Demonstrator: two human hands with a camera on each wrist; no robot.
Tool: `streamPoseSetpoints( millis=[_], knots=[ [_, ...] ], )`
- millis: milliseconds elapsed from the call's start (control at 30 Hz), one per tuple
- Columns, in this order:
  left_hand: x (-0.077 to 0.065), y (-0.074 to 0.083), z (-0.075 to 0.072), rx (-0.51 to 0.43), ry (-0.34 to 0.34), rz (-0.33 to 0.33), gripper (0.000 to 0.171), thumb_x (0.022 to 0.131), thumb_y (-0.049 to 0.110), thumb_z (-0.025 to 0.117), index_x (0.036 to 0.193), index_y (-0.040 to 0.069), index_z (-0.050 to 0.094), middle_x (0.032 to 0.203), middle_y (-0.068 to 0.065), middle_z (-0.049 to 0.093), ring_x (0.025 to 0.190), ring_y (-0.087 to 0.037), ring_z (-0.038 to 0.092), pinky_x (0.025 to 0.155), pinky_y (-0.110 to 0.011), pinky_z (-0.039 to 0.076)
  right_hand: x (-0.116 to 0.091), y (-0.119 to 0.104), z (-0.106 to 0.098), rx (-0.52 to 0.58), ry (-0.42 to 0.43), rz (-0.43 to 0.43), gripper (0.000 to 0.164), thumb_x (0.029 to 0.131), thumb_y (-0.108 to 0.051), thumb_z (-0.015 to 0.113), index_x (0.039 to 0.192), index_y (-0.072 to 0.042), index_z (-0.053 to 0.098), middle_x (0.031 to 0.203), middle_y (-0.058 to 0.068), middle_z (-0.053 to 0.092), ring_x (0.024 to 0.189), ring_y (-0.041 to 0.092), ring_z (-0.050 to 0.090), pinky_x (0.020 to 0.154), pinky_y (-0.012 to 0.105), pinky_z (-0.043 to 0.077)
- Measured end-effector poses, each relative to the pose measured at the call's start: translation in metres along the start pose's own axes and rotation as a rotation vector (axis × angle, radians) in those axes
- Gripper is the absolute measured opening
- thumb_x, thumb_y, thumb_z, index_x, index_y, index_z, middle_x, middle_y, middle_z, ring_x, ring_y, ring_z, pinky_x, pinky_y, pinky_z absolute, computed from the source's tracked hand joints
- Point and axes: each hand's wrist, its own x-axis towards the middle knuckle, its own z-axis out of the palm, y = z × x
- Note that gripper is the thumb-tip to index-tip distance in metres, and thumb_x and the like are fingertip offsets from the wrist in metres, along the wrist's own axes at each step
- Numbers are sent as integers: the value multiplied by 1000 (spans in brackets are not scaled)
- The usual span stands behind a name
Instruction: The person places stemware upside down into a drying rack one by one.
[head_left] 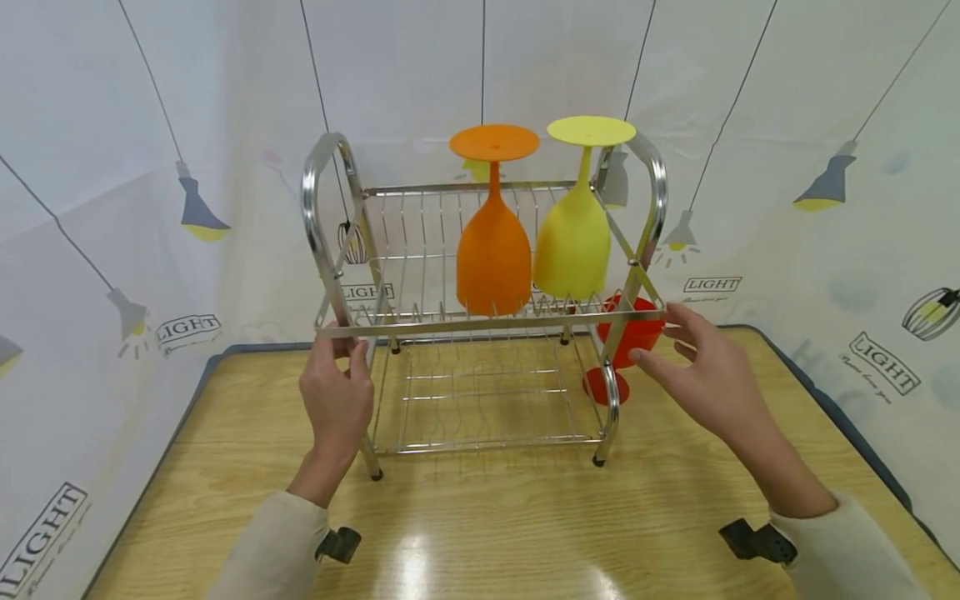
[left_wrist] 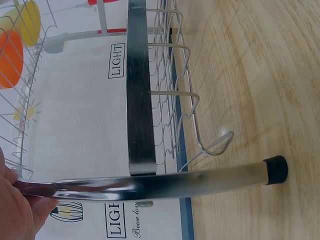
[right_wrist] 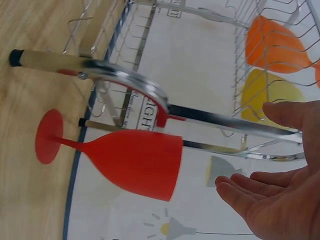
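- The left hand (head_left: 336,400) gripped the front left leg of the chrome dish rack (head_left: 480,321), fingers curled round the tube just under the upper shelf's front bar.
- The right hand (head_left: 701,367) hovered open at about 3 o'clock of the rack, fingers spread and loosely bent, holding nothing; it was near the red goblet (head_left: 628,333) but apart from it.
- The red goblet stood upright on the wooden table (head_left: 480,517) just outside the rack's right side, its round foot flat on the wood beside the frame.
- It looked like moulded plastic: light, stiff, smooth and matte, unlikely to shatter but easy to tip. The thin stem or the wide bowl would probably give the surest hold.
- An orange goblet (head_left: 493,250) and a yellow goblet (head_left: 573,242) stood inverted on the upper shelf, feet up, towards 12 o'clock.
- The rack was polished wire and tube, slick and rigid, with black rubber feet (left_wrist: 276,170); probably light enough to slide if pushed.
- A printed cloth backdrop (head_left: 825,167) closed the scene.
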Motion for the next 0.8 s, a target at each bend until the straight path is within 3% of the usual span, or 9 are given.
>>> streamPoseSetpoints(
  millis=[800],
  knots=[
    [-1, -3, 1, 16, -4, 26, 23, 85, 5, 61, 107, 1, 54, 86, -9, 59, 76, -13, 58, 53, -20, 51, 25, 55, 26, -79, 18, 116, 92, 81, -48, 60, 142, 4, 14, 134, 29, 33, 112, 47, 40, 80, 61, 42]
  ],
)
